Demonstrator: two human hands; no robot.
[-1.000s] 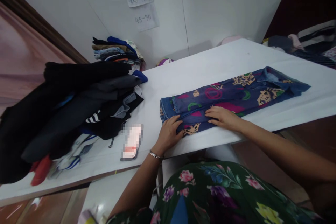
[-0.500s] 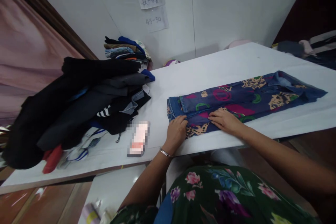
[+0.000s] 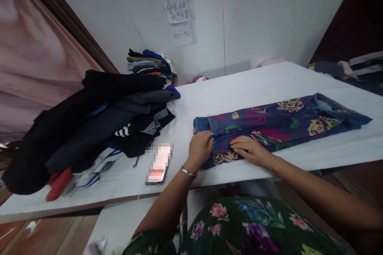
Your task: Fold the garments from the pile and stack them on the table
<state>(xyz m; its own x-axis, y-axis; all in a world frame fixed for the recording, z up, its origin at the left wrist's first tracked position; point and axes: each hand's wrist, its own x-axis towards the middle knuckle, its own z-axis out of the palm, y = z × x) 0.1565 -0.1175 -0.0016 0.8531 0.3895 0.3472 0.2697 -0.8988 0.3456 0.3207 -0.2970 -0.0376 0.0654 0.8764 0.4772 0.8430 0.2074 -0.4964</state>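
A blue denim jacket with a magenta, green and tan print lies on the white table, folded into a long strip. Its collar end points right and its hem end is at the left. My left hand, with a bracelet at the wrist, is closed on the hem end, fingers curled over the cloth. Just to its right, my right hand rests on the jacket with fingers stretched out flat, pressing near the lower edge. Part of the hem is hidden under my left hand.
A large heap of dark clothes covers the table's left side. Beside it lies a phone with a blurred screen. Folded clothes are stacked at the back by the wall, where paper signs hang. More clothes lie at the far right.
My right hand has slid slightly left along the jacket towards my left hand. My left hand's fingers are curled tighter on the hem. The view has tilted up a little.
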